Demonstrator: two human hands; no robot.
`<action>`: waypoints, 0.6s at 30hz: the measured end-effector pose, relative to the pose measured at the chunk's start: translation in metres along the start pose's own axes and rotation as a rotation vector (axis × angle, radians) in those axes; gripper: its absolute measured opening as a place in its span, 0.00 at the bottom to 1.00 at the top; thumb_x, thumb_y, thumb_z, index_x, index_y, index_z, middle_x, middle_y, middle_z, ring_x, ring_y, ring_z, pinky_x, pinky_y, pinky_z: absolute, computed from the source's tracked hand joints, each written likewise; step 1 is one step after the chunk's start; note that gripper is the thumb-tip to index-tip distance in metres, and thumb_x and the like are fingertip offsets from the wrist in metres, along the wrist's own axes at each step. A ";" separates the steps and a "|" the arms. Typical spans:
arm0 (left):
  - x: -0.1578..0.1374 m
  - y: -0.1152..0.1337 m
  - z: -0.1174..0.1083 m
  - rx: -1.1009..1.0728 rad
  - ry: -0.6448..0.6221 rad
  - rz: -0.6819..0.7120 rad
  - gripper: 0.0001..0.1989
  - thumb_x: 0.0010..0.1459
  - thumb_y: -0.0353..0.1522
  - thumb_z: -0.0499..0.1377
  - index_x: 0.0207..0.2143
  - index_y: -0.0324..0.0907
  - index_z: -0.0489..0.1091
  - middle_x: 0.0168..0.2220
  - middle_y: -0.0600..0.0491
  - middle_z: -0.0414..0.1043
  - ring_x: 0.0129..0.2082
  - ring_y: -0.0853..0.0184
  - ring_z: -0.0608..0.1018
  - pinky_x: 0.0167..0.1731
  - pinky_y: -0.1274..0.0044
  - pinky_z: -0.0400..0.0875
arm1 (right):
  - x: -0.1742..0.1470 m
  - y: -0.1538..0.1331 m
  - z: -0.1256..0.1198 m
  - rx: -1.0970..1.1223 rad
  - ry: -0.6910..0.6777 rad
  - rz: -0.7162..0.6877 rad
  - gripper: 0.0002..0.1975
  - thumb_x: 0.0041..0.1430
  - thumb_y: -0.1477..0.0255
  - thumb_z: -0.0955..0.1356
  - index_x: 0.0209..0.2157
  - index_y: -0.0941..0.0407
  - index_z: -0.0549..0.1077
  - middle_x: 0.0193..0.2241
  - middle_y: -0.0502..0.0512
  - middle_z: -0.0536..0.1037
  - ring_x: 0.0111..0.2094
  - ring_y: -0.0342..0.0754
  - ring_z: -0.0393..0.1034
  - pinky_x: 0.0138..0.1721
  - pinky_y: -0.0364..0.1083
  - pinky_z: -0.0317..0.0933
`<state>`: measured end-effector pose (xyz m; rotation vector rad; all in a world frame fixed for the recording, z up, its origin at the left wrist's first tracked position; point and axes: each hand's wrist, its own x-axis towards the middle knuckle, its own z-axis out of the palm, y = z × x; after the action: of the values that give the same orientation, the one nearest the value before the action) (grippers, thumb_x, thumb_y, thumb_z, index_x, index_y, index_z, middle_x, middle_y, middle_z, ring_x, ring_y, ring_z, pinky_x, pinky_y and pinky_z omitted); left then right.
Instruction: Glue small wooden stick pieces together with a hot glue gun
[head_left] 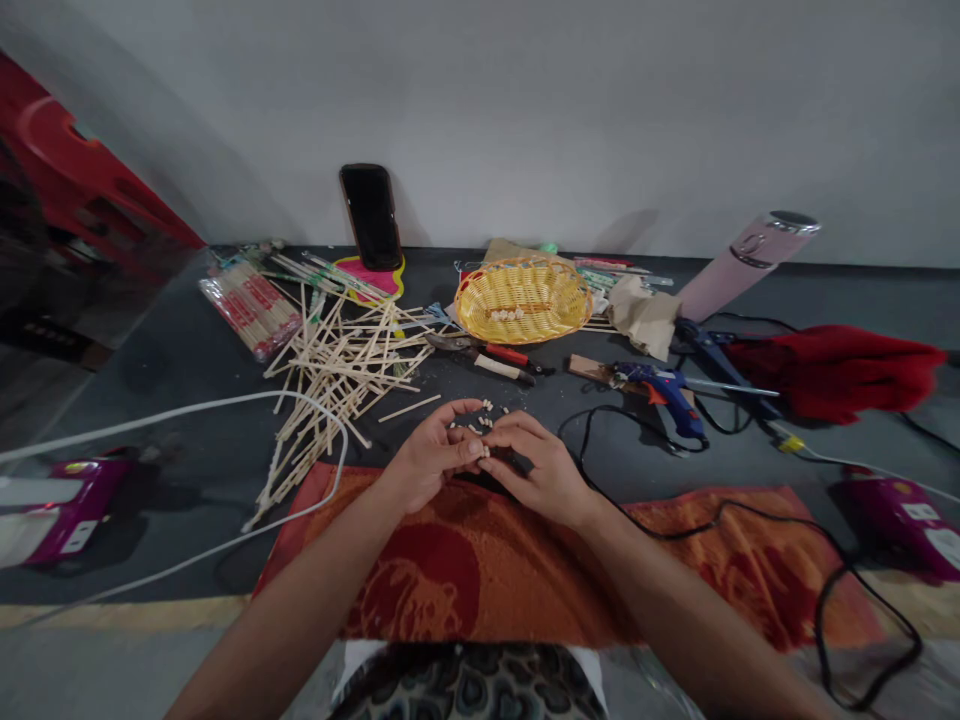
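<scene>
My left hand (431, 457) and my right hand (546, 470) meet over the table's front, just above the towel's back edge. Both are closed, thumbs and fingertips pinching a small cluster of pale stick pieces (485, 452) between them. Which fingertips bear most of it is hard to make out. On the dark tabletop right behind the fingers lie several loose short stick pieces (486, 421). Long thin wooden sticks (341, 365) are heaped to the left. A yellow woven basket (480, 320) stands farther back with small pale clusters (508, 314) in it.
Pliers (504, 362) with red and white handles lie before the basket. To the right are a blue glue gun (667, 390) with a black cord, a pink bottle (724, 268) and a red cloth (832, 370). A phone (373, 217) leans at the back; a white cable (225, 400) crosses the left.
</scene>
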<state>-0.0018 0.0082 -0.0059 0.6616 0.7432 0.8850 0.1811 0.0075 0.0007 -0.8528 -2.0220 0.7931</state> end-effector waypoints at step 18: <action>-0.003 0.006 0.001 -0.033 -0.013 -0.023 0.29 0.48 0.26 0.66 0.52 0.41 0.61 0.27 0.57 0.71 0.24 0.75 0.73 0.28 0.82 0.68 | -0.001 0.000 -0.004 0.031 -0.031 -0.013 0.12 0.58 0.76 0.67 0.45 0.55 0.70 0.39 0.57 0.73 0.42 0.47 0.68 0.42 0.47 0.66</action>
<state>-0.0044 0.0088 0.0005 0.6282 0.7219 0.8690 0.1851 0.0075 0.0023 -0.8135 -2.0348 0.8333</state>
